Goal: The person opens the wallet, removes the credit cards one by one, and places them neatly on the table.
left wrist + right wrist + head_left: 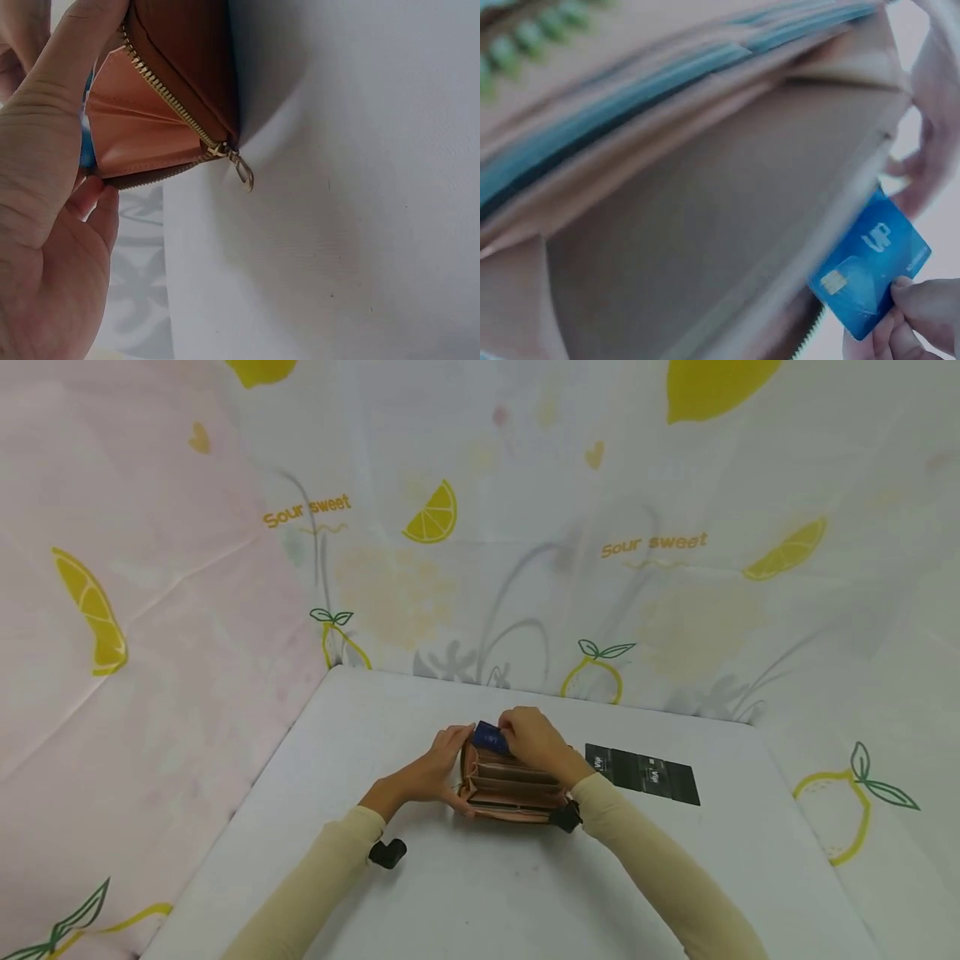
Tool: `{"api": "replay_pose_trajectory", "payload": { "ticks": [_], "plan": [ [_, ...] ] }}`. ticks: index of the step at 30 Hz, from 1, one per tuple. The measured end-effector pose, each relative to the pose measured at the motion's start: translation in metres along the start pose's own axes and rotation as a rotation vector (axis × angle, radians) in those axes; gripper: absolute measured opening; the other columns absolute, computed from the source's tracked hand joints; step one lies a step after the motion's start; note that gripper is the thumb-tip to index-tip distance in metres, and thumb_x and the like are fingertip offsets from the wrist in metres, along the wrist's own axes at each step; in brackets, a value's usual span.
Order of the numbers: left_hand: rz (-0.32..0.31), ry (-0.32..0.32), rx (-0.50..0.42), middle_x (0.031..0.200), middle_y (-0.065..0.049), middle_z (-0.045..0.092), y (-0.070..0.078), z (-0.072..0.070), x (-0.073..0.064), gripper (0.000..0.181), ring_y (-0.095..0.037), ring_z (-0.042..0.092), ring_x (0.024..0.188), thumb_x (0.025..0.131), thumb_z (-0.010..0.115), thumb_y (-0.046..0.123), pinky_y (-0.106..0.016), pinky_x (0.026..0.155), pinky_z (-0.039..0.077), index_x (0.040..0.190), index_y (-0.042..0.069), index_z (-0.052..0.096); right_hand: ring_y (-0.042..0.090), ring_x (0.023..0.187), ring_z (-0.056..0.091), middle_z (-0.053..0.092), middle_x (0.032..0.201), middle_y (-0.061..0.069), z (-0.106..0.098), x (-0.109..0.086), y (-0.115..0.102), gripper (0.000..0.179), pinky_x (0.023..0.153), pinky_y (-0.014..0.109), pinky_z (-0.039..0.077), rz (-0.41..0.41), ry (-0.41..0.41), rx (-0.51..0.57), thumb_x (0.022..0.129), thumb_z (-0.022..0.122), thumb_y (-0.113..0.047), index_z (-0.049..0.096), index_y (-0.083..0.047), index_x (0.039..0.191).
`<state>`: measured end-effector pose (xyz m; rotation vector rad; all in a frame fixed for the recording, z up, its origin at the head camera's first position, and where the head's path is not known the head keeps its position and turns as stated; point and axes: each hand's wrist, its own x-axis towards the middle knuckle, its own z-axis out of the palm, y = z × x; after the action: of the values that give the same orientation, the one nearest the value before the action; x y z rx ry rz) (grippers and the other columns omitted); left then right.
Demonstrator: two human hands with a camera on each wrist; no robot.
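Note:
A brown zip-around wallet (517,812) lies open on the table, its compartments facing up. My left hand (429,774) grips the wallet's left end, thumb on the near side and fingers on the far side. Between the thumb and fingers of my right hand (534,739) is a blue card (885,251) with a chip and white lettering. The card is at the wallet's far edge, by the rear compartment, its lower part hidden behind the wallet wall in the right wrist view. A brass zipper pull (244,176) hangs at the wallet's end.
Several black cards (641,773) lie in a row on the white table (480,893), to the right of the wallet. A lemon-print cloth (480,585) stands behind and along the sides of the table. Black wrist devices (387,853) sit by both wrists.

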<state>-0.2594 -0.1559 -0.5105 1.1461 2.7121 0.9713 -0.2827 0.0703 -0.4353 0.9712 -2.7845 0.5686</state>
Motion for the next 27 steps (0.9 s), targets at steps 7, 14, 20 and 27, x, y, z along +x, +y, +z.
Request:
{"api": "replay_pose_trajectory", "payload": {
  "ticks": [7,14,20,27],
  "plan": [
    [-0.01,0.004,0.012,0.148,-0.013,0.022,0.001,-0.001,0.001,0.14,-0.027,0.024,0.132,0.053,0.095,0.048,-0.047,0.106,0.035,0.155,0.003,0.009,0.012,0.064,0.056,0.067,0.079,0.005,-0.024,-0.011,0.02,0.007,0.061,0.032,0.048,0.08,0.099,0.113,0.093,0.064,-0.004,0.071,-0.002,0.092],
    [-0.017,0.026,-0.024,0.147,-0.012,0.027,0.001,0.0,0.001,0.121,-0.028,0.025,0.134,0.067,0.084,0.056,-0.048,0.105,0.035,0.154,0.006,0.016,0.023,0.074,0.063,0.069,0.085,0.011,-0.046,-0.043,0.062,0.01,0.067,0.042,0.051,0.226,0.184,0.182,0.092,0.065,-0.006,0.07,0.002,0.095],
    [-0.021,0.031,-0.025,0.144,-0.011,0.029,0.0,0.003,0.004,0.123,-0.026,0.027,0.131,0.065,0.082,0.062,-0.047,0.105,0.036,0.153,0.005,0.019,0.033,0.087,0.066,0.069,0.095,0.02,-0.067,-0.086,0.102,0.018,0.075,0.047,0.052,0.42,0.21,0.217,0.094,0.063,-0.008,0.069,0.006,0.103],
    [-0.043,0.021,-0.053,0.146,-0.012,0.026,-0.002,0.004,0.005,0.129,-0.026,0.026,0.132,0.06,0.086,0.06,-0.048,0.105,0.036,0.155,0.008,0.015,0.03,0.084,0.067,0.066,0.105,0.029,-0.08,-0.141,0.154,0.031,0.069,0.034,0.054,0.675,0.225,0.268,0.096,0.06,-0.012,0.064,0.013,0.113]
  ]
}}
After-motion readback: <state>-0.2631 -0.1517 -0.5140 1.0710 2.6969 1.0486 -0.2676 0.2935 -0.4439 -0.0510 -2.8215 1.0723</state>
